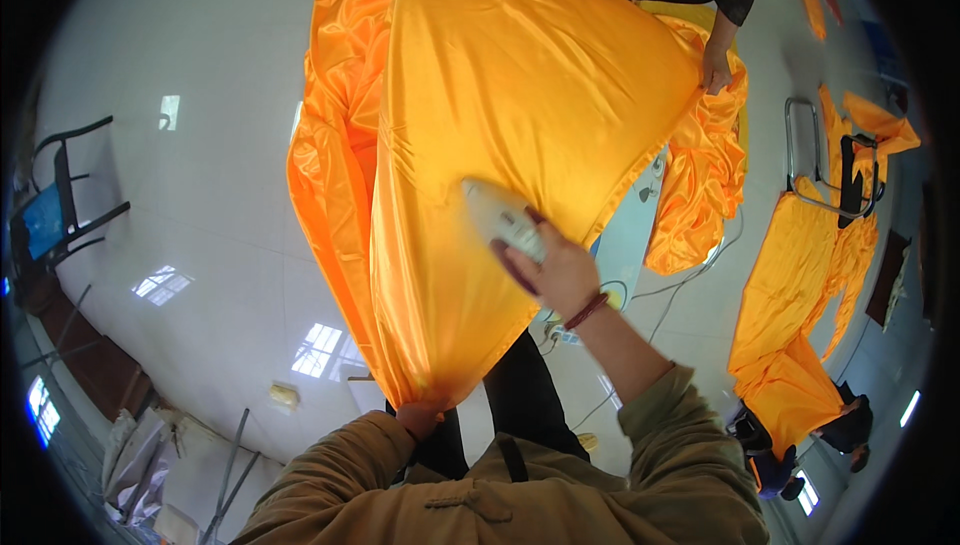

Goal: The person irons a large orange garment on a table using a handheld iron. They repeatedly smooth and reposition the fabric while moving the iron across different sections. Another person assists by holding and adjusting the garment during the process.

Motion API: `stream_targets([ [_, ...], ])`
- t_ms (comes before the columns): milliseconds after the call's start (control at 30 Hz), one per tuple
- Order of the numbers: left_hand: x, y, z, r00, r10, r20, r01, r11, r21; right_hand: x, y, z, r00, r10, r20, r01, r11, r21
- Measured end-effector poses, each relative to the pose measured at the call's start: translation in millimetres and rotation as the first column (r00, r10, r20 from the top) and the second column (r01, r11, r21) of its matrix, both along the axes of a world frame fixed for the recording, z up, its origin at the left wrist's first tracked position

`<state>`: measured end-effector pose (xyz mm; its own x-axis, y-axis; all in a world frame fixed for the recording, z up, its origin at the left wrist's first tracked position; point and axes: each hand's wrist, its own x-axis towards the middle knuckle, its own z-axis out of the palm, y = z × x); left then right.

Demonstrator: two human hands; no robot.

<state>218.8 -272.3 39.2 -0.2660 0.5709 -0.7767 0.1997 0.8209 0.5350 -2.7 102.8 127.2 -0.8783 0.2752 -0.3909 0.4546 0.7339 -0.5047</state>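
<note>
A large shiny orange satin cloth (pixel 517 95) is spread out before me, partly over an ironing board (pixel 630 230). My right hand (pixel 562 267) grips a clothes iron (pixel 502 222), whose pointed front faces up and left over the middle of the cloth; the iron is slightly blurred. At the near corner my left hand (pixel 421 417) holds the gathered edge of the cloth, close to my body. A co-worker's hand (pixel 716 69) holds the cloth's far right edge. Loose folds of it hang at the left.
Cables (pixel 679 286) run across the tiled floor right of the board. A chair with a blue seat (pixel 45 219) stands at the left. Farther right, more orange cloth (pixel 787 267) lies by a metal-framed chair (pixel 802 132), with people (pixel 847 425) near it. A yellow block (pixel 283 396) lies on the floor.
</note>
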Motion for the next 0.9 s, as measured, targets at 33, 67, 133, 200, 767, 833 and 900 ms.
stream_targets([
  [33,0,1,0,1.000,0.006,-0.012,-0.006,1.000,0.003,-10,17,-3,0.999,0.024,-0.021,-0.023,0.998,0.051],
  [67,0,2,0,1.000,0.013,-0.022,-0.013,1.000,0.004,-22,36,-7,0.998,0.015,-0.064,-0.010,0.997,0.079],
  [133,0,4,-1,0.999,0.024,-0.025,-0.023,1.000,0.010,-54,85,-12,0.996,-0.009,-0.091,0.017,0.996,0.087],
  [200,1,4,-4,1.000,0.018,0.013,-0.018,1.000,0.002,-92,131,-14,0.994,-0.100,-0.048,0.105,0.988,0.112],
  [767,-4,10,-2,0.998,0.033,0.049,-0.030,0.998,-0.057,-301,193,-43,0.777,0.576,0.254,-0.592,0.532,0.605],
  [833,-8,11,-1,0.999,0.025,0.046,-0.023,0.999,-0.043,-269,210,-39,0.968,0.253,0.003,-0.238,0.909,0.341],
  [900,-9,12,-2,0.999,0.027,0.046,-0.025,0.999,-0.040,-228,235,-26,0.964,0.264,0.031,-0.264,0.936,0.232],
])
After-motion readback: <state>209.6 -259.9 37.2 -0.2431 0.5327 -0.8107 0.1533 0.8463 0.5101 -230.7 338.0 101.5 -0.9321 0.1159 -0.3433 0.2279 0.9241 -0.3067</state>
